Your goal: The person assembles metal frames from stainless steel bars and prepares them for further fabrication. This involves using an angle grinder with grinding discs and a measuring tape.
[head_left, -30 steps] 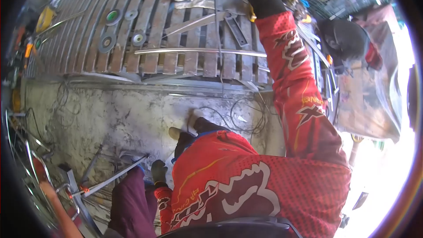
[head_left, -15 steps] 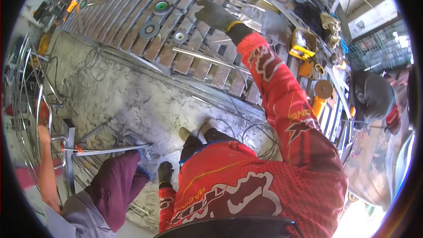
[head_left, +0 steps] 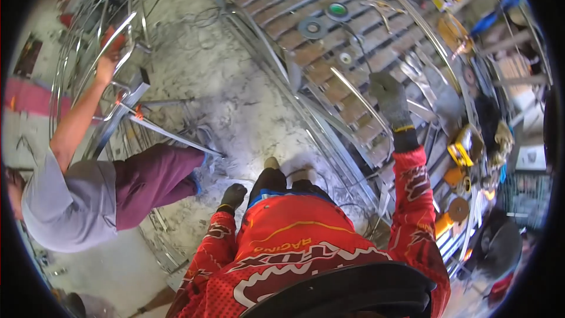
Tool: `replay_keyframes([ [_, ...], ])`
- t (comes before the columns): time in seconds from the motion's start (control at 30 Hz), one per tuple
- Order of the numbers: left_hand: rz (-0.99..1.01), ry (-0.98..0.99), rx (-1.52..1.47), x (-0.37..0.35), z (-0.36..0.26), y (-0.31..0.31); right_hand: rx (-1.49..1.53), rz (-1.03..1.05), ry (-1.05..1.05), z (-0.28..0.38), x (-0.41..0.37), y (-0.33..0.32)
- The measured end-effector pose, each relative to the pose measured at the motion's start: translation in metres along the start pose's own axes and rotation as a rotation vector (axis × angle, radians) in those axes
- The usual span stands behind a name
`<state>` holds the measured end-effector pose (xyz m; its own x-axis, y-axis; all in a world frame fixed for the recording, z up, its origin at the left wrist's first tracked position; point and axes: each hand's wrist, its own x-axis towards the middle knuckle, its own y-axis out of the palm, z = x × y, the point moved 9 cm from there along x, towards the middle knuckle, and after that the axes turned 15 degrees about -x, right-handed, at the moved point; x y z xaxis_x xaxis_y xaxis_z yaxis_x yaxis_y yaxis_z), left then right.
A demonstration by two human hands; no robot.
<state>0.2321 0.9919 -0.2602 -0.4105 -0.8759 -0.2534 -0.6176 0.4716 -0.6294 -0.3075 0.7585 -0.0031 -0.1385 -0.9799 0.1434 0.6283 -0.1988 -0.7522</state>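
Note:
My right hand, in a dark grey glove with a yellow-edged cuff, is over the slatted metal bench. Its fingers look curled together; what they hold, if anything, is hidden. A thin black cable runs up to this hand, and a shiny metal strip lies just left of it. Beyond are a green-centred disc, a grey disc and a small pale disc. My gloved left hand hangs beside my hip, fingers loosely curled, with nothing visible in it.
At left a person in purple trousers grips a bent metal frame. Long metal bars edge the bench. On the right are a yellow box and an angle grinder. Another person bends at lower right.
My view has swung, so the bench now sits further right. My right hand has drawn nearer to the metal strip, and its fingers look more curled. My left hand still hangs low.

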Motion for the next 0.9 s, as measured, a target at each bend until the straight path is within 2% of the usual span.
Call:
replay_keyframes([
  [0.03, -0.027, -0.088, -0.090, 0.007, 0.006, -0.003, 0.004, 0.006, -0.021, 0.011, 0.002, 0.006],
  [0.07, -0.007, 0.073, 0.089, 0.013, -0.012, -0.008, -0.010, 0.011, -0.066, 0.027, 0.003, 0.013],
  [0.2, 0.035, 0.027, 0.164, 0.035, 0.003, -0.004, 0.015, 0.077, -0.192, 0.076, 0.023, 0.040],
  [0.3, 0.070, 0.115, 0.161, 0.045, 0.006, -0.004, 0.010, 0.154, -0.219, 0.105, 0.046, 0.069],
  [0.33, 0.082, 0.095, 0.145, 0.049, 0.015, -0.003, -0.022, 0.191, -0.229, 0.115, 0.052, 0.077],
  [0.4, 0.230, -0.071, 0.227, 0.065, 0.049, 0.005, -0.026, 0.185, -0.283, 0.127, 0.070, 0.095],
  [0.43, 0.335, -0.130, 0.240, 0.072, 0.087, 0.020, -0.016, 0.218, -0.282, 0.138, 0.081, 0.106],
  [0.47, 0.357, -0.193, 0.224, 0.078, 0.106, 0.017, -0.007, 0.256, -0.279, 0.148, 0.090, 0.116],
  [0.53, 0.426, -0.195, 0.233, 0.094, 0.124, 0.003, -0.021, 0.311, -0.284, 0.170, 0.114, 0.133],
  [0.6, 0.378, -0.194, 0.231, 0.123, 0.132, -0.028, 0.005, 0.327, -0.308, 0.186, 0.135, 0.150],
  [0.63, 0.328, -0.082, 0.307, 0.146, 0.124, -0.049, 0.064, 0.343, -0.333, 0.177, 0.147, 0.168],
  [0.67, 0.149, 0.152, 0.242, 0.169, 0.110, -0.078, 0.061, 0.345, -0.336, 0.186, 0.161, 0.177],
  [0.73, -0.034, 0.185, 0.196, 0.217, 0.113, -0.119, -0.272, 0.145, -0.439, 0.203, 0.181, 0.179],
  [0.77, -0.044, 0.238, 0.216, 0.242, 0.112, -0.132, -0.238, 0.222, -0.296, 0.195, 0.191, 0.192],
  [0.8, -0.106, 0.305, 0.192, 0.266, 0.095, -0.157, -0.238, 0.227, -0.292, 0.181, 0.197, 0.208],
  [0.83, -0.165, -0.040, -0.087, 0.299, 0.127, -0.169, -0.358, 0.076, -0.452, 0.171, 0.199, 0.222],
  [0.87, -0.204, -0.040, -0.114, 0.325, 0.122, -0.182, -0.475, -0.078, -0.611, 0.171, 0.197, 0.228],
  [0.9, -0.126, -0.055, -0.116, 0.351, 0.102, -0.199, -0.467, 0.037, -0.575, 0.168, 0.204, 0.237],
])
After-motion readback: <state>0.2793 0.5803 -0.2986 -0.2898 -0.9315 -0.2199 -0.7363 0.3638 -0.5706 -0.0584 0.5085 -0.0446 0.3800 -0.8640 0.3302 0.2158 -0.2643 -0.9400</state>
